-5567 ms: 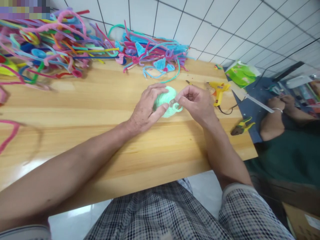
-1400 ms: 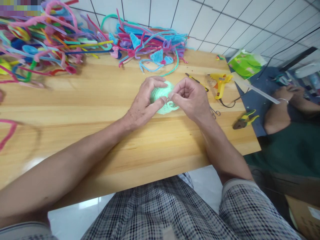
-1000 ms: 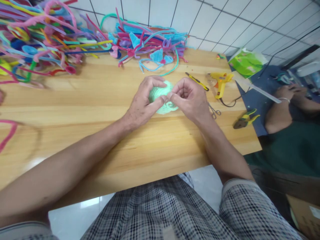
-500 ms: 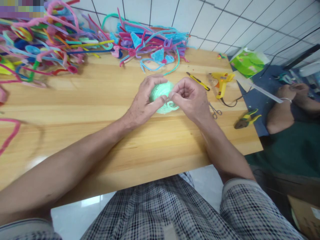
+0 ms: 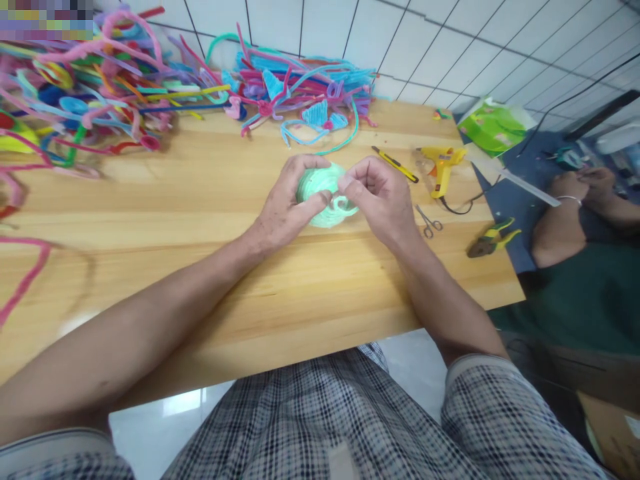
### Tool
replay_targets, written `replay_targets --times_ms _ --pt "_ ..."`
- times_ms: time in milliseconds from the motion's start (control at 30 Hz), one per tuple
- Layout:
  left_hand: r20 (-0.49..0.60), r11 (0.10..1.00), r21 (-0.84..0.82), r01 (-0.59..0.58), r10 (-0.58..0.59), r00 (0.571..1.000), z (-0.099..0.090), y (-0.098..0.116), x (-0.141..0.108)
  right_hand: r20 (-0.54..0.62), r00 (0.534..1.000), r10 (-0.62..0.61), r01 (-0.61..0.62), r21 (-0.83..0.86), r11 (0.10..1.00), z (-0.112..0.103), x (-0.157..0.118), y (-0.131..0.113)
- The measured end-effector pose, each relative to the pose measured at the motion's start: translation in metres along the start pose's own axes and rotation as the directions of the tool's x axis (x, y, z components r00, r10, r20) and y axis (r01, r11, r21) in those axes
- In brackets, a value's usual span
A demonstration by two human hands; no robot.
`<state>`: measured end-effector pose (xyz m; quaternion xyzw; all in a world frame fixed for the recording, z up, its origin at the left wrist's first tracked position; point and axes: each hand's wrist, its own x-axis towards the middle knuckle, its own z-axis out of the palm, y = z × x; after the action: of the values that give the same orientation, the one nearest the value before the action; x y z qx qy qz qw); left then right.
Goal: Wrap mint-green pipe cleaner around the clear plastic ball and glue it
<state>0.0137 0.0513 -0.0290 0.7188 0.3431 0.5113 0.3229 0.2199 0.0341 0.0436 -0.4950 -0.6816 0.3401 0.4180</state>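
Note:
A mint-green coil of pipe cleaner (image 5: 324,179), wound into a rounded shape, is between my two hands above the wooden table. My left hand (image 5: 290,200) wraps the coil's left side, with its fingers behind and its thumb across the front. On the right side my right hand (image 5: 380,193) has thumb and index fingertip pinched together against the coil's edge, near a small curled loop (image 5: 341,203) of the same green. Whatever lies between those fingertips is too small to make out. Scissors (image 5: 429,223) rest just right of my right hand.
Piled pipe cleaners (image 5: 115,100) in many colours cover the table's back left. A yellow utility knife (image 5: 395,164), a yellow glue gun (image 5: 442,167) and pliers (image 5: 493,239) lie to the right. Beyond the table's right edge a co-worker's arm (image 5: 557,220) shows beside a green packet (image 5: 495,125).
My right hand has shifted slightly, its fingertips rising a little from the loop, which shows more clearly. My left hand keeps its hold on the green coil. More of the scissors shows.

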Motion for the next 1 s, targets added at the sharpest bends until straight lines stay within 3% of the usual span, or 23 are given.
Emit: replay_targets --times_ms 267,400,500,667,833,1000 --pt "-0.057 0.998 0.054 -0.045 0.048 0.997 0.006 -0.004 -0.005 -0.107 0.989 -0.099 0.098 -0.013 0.995 -0.007 0.001 -0.006" --pt "-0.055 0.992 0.098 -0.075 0.08 0.995 0.007 -0.004 -0.005 -0.066 0.984 -0.163 0.159 -0.064 0.985 -0.014 -0.008 -0.009" --pt "-0.065 0.991 0.098 -0.088 0.095 0.993 0.006 -0.003 -0.005 -0.043 0.966 -0.255 0.244 -0.168 0.955 -0.016 -0.018 0.005" --pt "-0.037 0.994 0.075 -0.083 0.086 0.996 0.002 0.001 -0.005 -0.066 0.898 -0.435 0.42 -0.161 0.893 -0.011 -0.029 0.042" --pt "-0.005 0.999 0.038 0.006 -0.006 1.0 -0.001 0.003 -0.006 -0.028 0.915 -0.402 0.39 -0.188 0.902 -0.007 -0.033 0.057" --pt "0.033 0.986 0.155 -0.061 0.057 0.998 -0.006 0.007 -0.003 0.018 0.917 -0.398 0.396 -0.159 0.904 -0.006 -0.036 0.055"
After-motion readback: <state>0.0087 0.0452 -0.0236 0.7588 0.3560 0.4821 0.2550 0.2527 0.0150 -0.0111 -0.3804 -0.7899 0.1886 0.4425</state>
